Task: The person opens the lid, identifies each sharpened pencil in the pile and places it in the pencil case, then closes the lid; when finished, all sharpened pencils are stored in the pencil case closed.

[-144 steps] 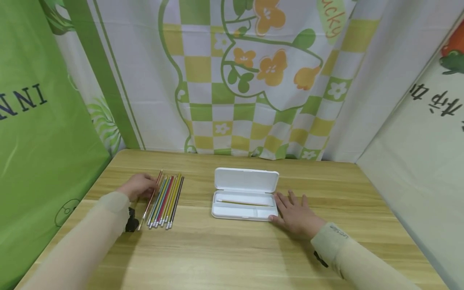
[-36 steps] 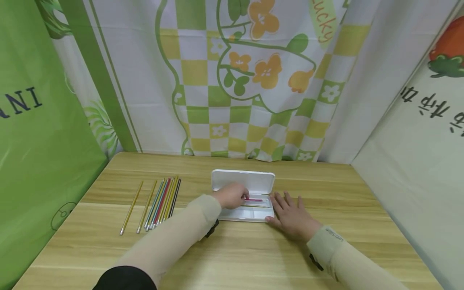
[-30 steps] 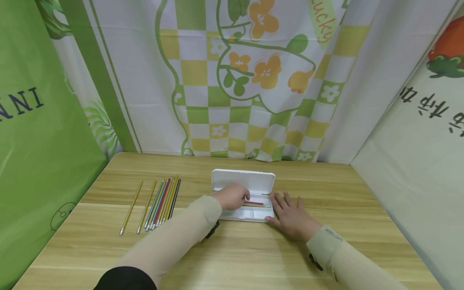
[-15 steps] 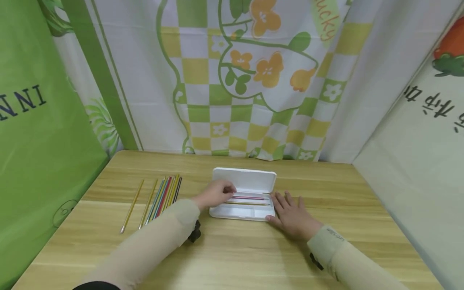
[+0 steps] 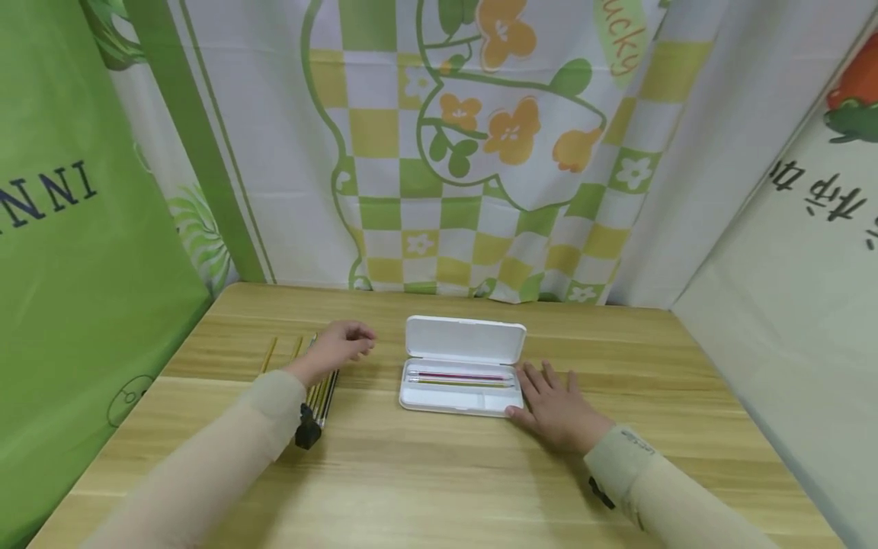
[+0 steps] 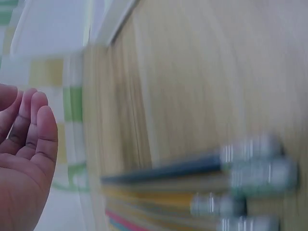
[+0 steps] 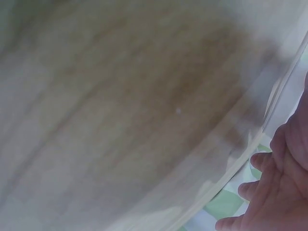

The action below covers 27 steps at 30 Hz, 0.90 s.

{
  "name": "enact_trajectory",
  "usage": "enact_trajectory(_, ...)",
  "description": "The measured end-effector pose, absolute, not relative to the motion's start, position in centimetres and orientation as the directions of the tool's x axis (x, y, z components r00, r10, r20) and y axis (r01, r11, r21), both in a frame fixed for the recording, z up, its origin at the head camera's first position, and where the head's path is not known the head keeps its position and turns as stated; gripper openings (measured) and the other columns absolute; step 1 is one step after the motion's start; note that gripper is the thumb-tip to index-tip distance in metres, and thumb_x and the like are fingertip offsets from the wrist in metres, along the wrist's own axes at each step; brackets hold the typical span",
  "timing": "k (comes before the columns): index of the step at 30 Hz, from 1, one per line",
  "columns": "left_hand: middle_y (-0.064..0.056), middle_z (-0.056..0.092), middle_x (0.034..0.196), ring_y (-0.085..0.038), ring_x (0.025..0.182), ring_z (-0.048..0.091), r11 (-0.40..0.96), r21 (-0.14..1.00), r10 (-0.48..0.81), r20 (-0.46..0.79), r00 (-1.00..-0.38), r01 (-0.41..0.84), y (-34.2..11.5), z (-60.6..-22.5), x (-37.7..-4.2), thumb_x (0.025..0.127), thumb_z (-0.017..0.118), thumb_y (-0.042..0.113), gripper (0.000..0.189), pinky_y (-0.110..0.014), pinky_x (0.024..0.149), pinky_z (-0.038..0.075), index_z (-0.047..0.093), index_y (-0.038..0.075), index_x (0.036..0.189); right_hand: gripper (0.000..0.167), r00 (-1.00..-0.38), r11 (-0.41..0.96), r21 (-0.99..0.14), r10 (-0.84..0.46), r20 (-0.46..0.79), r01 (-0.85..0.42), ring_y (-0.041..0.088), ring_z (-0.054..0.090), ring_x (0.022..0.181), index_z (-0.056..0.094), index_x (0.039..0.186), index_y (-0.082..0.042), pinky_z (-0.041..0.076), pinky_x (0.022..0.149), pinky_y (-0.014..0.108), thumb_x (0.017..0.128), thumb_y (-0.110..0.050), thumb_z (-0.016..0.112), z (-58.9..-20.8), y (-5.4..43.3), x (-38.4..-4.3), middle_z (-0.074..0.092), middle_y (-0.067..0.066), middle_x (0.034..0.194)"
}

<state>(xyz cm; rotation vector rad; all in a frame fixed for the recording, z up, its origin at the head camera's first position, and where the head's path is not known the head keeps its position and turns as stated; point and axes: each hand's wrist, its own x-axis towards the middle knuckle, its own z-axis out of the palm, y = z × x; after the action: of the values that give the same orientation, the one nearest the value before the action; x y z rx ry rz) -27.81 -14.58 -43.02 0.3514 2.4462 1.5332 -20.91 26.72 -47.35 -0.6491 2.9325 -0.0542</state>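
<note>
A white pencil case [image 5: 446,401] lies with its lid up in the head view. Inside its long compartment rest a red pencil [image 5: 459,376] and a yellow pencil [image 5: 456,383], side by side. My left hand [image 5: 332,349] hovers above the bunch of pencils [image 5: 322,396], fingers loosely bent and holding nothing. The hand and sleeve hide much of that bunch. In the left wrist view, blurred pencil ends with white erasers [image 6: 255,175] lie below the hand. My right hand [image 5: 559,404] is spread flat on the table, its fingertips against the case's right end.
A yellow pencil [image 5: 270,354] lies apart at the left of the bunch, partly behind the sleeve. The wooden table [image 5: 425,473] ends at a patterned curtain [image 5: 473,229] at the back. Green cloth [image 5: 89,305] hangs along the left side.
My left hand took a red pencil from the left group, laid it in the case beside the yellow one, let go and moved back left. The right hand has stayed at the case.
</note>
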Motion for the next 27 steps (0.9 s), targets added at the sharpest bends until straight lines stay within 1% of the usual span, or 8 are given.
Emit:
enact_trajectory(5,-0.029,0.061,0.123,-0.035,0.108,0.061,0.357,0.934,0.225,-0.072,-0.972,0.013,-17.7,-43.2,-27.7,0.107,0.052,0.008,0.035,-0.046,0.094,0.054,0.053,-0.015,0.133,0.09,-0.895,0.902,-0.087,-0.431,-0.116,-0.423,0.054,0.015,0.15,0.022,0.162,0.002,0.009,0.111,0.08,0.105,-0.066,0.034,-47.2,26.7,-20.9,0.025,0.025,0.165)
enact_trajectory(7,-0.029,0.061,0.123,-0.033,0.107,0.062,0.336,0.942,0.174,-0.086,-0.981,-0.024,-18.9,-43.6,-27.7,0.107,0.051,0.007,0.034,-0.043,0.092,0.055,0.053,-0.016,0.133,0.09,-0.893,0.9,-0.086,-0.435,-0.117,-0.427,0.054,0.016,0.15,0.022,0.162,0.003,0.01,0.111,0.08,0.105,-0.066,0.034,-47.1,26.7,-20.8,0.025,0.025,0.165)
enact_trajectory(10,-0.029,0.059,0.125,-0.028,0.106,0.063,0.304,0.949,0.119,-0.12,-0.986,-0.079,-20.5,-44.3,-27.8,0.107,0.049,0.005,0.035,-0.038,0.092,0.056,0.05,-0.017,0.134,0.091,-0.892,0.9,-0.087,-0.434,-0.128,-0.426,0.055,0.015,0.149,0.022,0.161,0.004,0.011,0.111,0.08,0.105,-0.066,0.034,-46.8,26.6,-20.7,0.025,0.026,0.165)
enact_trajectory(13,-0.029,0.056,0.128,-0.025,0.106,0.062,0.296,0.946,0.079,-0.162,-0.984,-0.132,-21.8,-45.1,-27.9,0.107,0.047,0.004,0.035,-0.033,0.091,0.056,0.048,-0.018,0.135,0.092,-0.892,0.902,-0.091,-0.431,-0.137,-0.422,0.055,0.015,0.149,0.022,0.161,0.004,0.011,0.111,0.08,0.104,-0.068,0.032,-46.5,26.5,-20.6,0.025,0.027,0.164)
enact_trajectory(16,-0.028,0.056,0.128,-0.024,0.105,0.062,0.32,0.931,0.044,-0.198,-0.979,-0.174,-22.9,-45.7,-27.9,0.107,0.047,0.004,0.037,-0.029,0.086,0.056,0.047,-0.018,0.136,0.092,-0.895,0.906,-0.084,-0.422,-0.146,-0.414,0.054,0.014,0.15,0.021,0.162,0.003,0.011,0.112,0.079,0.104,-0.069,0.03,-46.5,26.6,-20.6,0.024,0.025,0.165)
enact_trajectory(21,-0.024,0.06,0.118,-0.021,0.096,0.062,0.369,0.905,-0.007,-0.223,-0.975,-0.21,-23.6,-46.3,-27.8,0.106,0.048,0.006,0.036,-0.028,0.078,0.056,0.05,-0.017,0.133,0.091,-0.897,0.909,-0.089,-0.416,-0.15,-0.407,0.052,0.013,0.151,0.02,0.162,0.002,0.011,0.112,0.079,0.105,-0.068,0.032,-46.8,26.6,-20.7,0.023,0.023,0.166)
enact_trajectory(24,-0.026,0.061,0.116,-0.023,0.096,0.063,0.417,0.886,-0.019,-0.214,-0.977,-0.202,-23.5,-46.4,-27.6,0.104,0.048,0.005,0.035,-0.029,0.077,0.057,0.051,-0.018,0.131,0.09,-0.897,0.907,-0.102,-0.419,-0.143,-0.408,0.053,0.013,0.151,0.02,0.162,0.002,0.01,0.111,0.08,0.105,-0.066,0.035,-47.0,26.7,-20.8,0.023,0.024,0.166)
enact_trajectory(27,-0.03,0.06,0.116,-0.029,0.097,0.064,0.487,0.853,-0.019,-0.204,-0.979,-0.187,-23.2,-46.0,-27.5,0.102,0.048,0.003,0.035,-0.032,0.078,0.058,0.052,-0.021,0.128,0.088,-0.898,0.908,-0.112,-0.417,-0.141,-0.404,0.053,0.013,0.15,0.021,0.162,0.002,0.01,0.111,0.08,0.105,-0.063,0.038,-46.8,26.6,-20.8,0.024,0.024,0.166)
